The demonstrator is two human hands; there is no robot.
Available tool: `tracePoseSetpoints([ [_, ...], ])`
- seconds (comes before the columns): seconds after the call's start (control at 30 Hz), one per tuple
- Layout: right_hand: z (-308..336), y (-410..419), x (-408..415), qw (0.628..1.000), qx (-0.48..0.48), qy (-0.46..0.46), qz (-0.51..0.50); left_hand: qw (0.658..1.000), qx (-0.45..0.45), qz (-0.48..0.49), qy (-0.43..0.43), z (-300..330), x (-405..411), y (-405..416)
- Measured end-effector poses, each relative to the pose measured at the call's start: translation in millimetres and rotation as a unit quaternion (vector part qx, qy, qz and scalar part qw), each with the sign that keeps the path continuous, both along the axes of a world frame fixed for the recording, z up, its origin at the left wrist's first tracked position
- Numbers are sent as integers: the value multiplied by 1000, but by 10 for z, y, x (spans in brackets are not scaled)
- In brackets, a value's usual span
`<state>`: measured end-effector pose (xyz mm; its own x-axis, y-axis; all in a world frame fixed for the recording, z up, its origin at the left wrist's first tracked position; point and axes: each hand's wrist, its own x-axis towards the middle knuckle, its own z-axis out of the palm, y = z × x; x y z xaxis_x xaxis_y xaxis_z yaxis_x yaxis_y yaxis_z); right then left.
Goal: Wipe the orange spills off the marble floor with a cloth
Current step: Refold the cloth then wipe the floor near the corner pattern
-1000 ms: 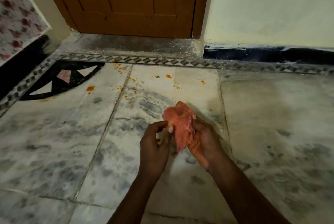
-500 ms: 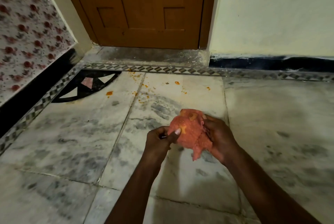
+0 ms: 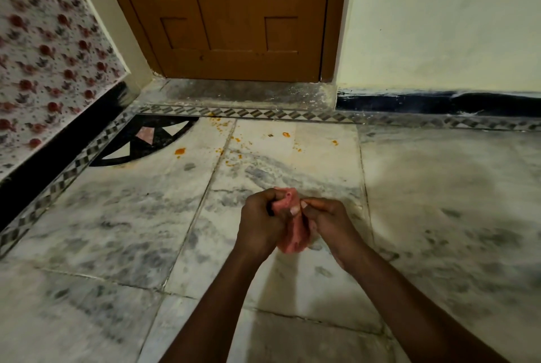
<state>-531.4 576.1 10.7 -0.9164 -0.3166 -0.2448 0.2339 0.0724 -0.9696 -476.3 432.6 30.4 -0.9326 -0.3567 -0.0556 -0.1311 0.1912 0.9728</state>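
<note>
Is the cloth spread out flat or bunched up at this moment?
Bunched up. The pink cloth is a crumpled wad gripped between the left hand and right hand, held above the marble floor, not laid flat.

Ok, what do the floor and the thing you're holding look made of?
Floor: polished marble by its grey veining and slab joints, dull sheen. Cloth: soft pink-orange fabric, bunched and creased between the left hand and right hand; the exact weave is too blurred to tell.

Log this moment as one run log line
stage: readying cloth | left hand: grips pink cloth | right hand: pinches cloth | orange spills: unwiped, near door | cloth off floor
</note>
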Motion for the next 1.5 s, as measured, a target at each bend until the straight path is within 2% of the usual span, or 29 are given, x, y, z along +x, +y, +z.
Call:
tracePoseSetpoints([
  [0.17, 6, 57, 59, 996, -32, -77, -30, 999, 50, 10, -10, 36, 4, 28],
  [0.27, 84, 129, 108, 992, -72, -103, 14, 998, 63, 18, -10, 41, -1, 49],
  [0.4, 175, 159, 179, 997, -60, -33, 41, 997, 64, 28, -15, 80, -1, 81],
  [0.5, 86, 148, 128, 1000, -19, 23, -3, 999, 52, 7, -12, 171, -5, 126],
  [0.6, 146, 197, 65, 999, 3, 31, -33, 999, 22, 46, -13, 253, -22, 107],
  [0.67, 344, 289, -69, 998, -31, 36, -40, 997, 33, 75, -8, 385, -34, 74],
  [0.73, 592, 421, -272, 989, -130, 29, -66, 993, 80, 92, 4, 602, -57, 49],
  [0.77, 647, 484, -391, 976, -199, -11, -94, 989, 109, 96, 8, 710, -80, 33],
  [0.83, 576, 554, -493, 928, -305, -161, -141, 983, 159, 93, 6, 856, -115, 6],
  [0.93, 170, 443, -242, 892, -296, -325, -105, 975, 203, 89, -20, 828, -100, 23],
  [1.0, 9, 340, -4, 876, -313, -356, -91, 970, 211, 103, -60, 624, -24, 31],
  [1.07, -67, 285, 65, 866, -346, -344, -112, 962, 218, 125, -106, 353, 115, 55],
  [1.13, -95, 274, 22, 883, -330, -318, -101, 952, 231, 144, -138, 107, 266, 73],
  [1.2, -92, 231, 27, 924, -254, -276, -73, 944, 250, 148, -157, -59, 396, 127],
  [1.27, -166, 227, 61, 947, -204, -233, -88, 940, 258, 149, -168, -174, 499, 167],
  [1.33, -224, 242, 82, 954, -211, -191, -90, 945, 243, 134, -171, -253, 572, 176],
  [1.43, -219, 286, 109, 969, -184, -153, -57, 963, 170, 115, -177, -274, 568, 155],
  [1.5, -190, 310, 99, 980, -152, -119, -48, 957, 187, 115, -190, -200, 499, 179],
])
